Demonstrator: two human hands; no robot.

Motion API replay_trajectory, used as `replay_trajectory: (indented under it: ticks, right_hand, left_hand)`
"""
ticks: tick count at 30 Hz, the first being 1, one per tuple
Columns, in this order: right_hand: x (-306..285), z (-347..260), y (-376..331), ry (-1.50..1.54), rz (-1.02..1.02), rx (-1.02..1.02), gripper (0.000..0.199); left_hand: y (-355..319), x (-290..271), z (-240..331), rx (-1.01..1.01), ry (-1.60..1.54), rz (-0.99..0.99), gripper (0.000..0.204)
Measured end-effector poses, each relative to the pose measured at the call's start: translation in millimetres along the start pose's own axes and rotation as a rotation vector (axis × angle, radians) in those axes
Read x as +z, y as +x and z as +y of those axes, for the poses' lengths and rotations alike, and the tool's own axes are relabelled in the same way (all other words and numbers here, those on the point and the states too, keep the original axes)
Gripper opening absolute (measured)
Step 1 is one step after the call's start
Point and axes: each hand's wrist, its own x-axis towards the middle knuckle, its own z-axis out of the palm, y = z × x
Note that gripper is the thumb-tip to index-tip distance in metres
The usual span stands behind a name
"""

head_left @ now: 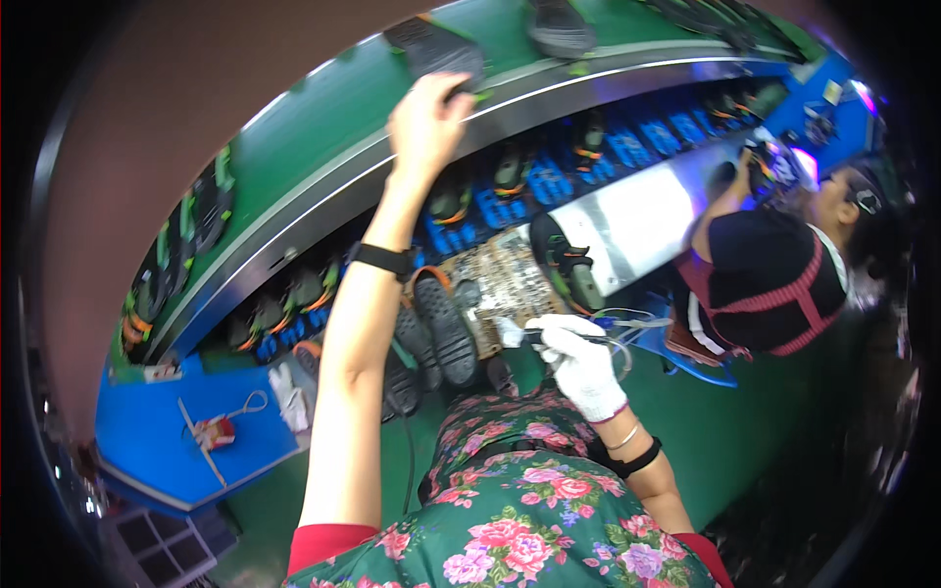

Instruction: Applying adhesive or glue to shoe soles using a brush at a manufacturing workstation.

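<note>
Green belting runs across the top of the head view, and on that conveyor belt (323,127) our bare left hand (426,122) reaches far up to a black shoe sole (436,49) lying tread-up at the belt's near edge. The fingers touch its lower end — we cannot tell whether they have closed round it or only rest against it. A dark band sits on that wrist.

Lower down, near our lap, the right hand (583,367) wears a white glove and is closed around a thin dark brush (549,336), held level with its pale tip pointing left. Just beside that tip lie several more black soles (446,328) in a loose heap, tread up, next to a stained, glue-crusted work board (500,279).

Under the belt a steel rail curves past a lower shelf where shoes on blue trays (549,181) stand in a row under violet light. One more shoe (569,265) leans against a shiny metal housing (637,225).

To our right a co-worker (774,274) in a black top bends over that same shelf — hands up at the trays. At lower left stands a blue table (157,421) with a small red-and-white thing on it.
</note>
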Motion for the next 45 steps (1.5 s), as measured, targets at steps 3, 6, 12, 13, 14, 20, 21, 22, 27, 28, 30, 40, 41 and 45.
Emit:
replay_trajectory:
  ticks: [3,6,12,13,14,20,21,22,27,28,30,40,41,45]
  right_hand:
    - [-17.3,-0.7,-0.5,0.037,0.069,0.001,0.024]
    - [-30.7,-1.1,-1.2,0.04,0.102,-0.004,0.025]
    - [-25.1,-25.9,5.0,0.11,0.134,-0.116,0.025]
    - [-19.7,-32.5,5.6,0.095,0.08,-0.207,0.024]
    - [-14.3,-39.0,5.6,0.084,0.026,-0.296,0.024]
    - [37.6,-58.1,-1.6,0.204,-0.172,-0.135,0.021]
    - [47.6,-55.9,-3.4,0.197,-0.204,-0.113,0.02]
    - [56.9,-52.8,-3.9,0.188,-0.24,-0.09,0.019]
    - [77.5,-21.9,4.1,0.036,-0.346,-0.114,0.022]
    - [77.3,-18.7,4.6,0.043,-0.354,-0.101,0.022]
    - [81.2,-14.2,1.5,0.007,-0.334,-0.103,0.021]
    - [102.2,-24.8,-4.0,-0.363,-0.256,-0.206,0.022]
    - [106.4,-31.8,-8.1,-0.381,-0.235,-0.149,0.021]
    - [113.5,-25.6,7.2,-0.583,-0.282,-0.577,0.023]
  left_hand:
    - [7.3,-6.0,19.9,-0.571,-0.522,0.005,0.026]
    - [-24.1,-51.1,4.2,-0.355,-0.674,0.188,0.028]
    - [-107.7,-202.5,11.4,-0.421,-0.021,0.512,0.027]
    - [-115.7,-223.4,12.6,-0.522,-0.124,0.629,0.026]
    - [-120.3,-240.1,14.8,-0.622,-0.225,0.743,0.027]
    - [-164.7,-224.3,29.1,-0.81,-0.305,0.11,0.035]
    - [-177.9,-207.2,28.0,-0.882,-0.401,-0.016,0.035]
    - [-195.7,-190.5,24.3,-0.955,-0.497,-0.135,0.035]
    - [-242.6,-141.8,76.9,-1.495,-1.166,-0.225,0.055]
    - [-240.8,-140.8,99.8,-1.502,-1.191,-0.148,0.064]
    - [-282.2,-142.2,108.2,-1.635,-1.527,-0.026,0.081]
    - [-289.1,-159.6,161.5,-1.543,-2.272,-0.093,0.121]
    - [-273.7,-166.3,166.5,-1.648,-2.06,-0.077,0.12]
    - [-253.0,-157.6,163.7,-1.284,-2.371,0.172,0.109]
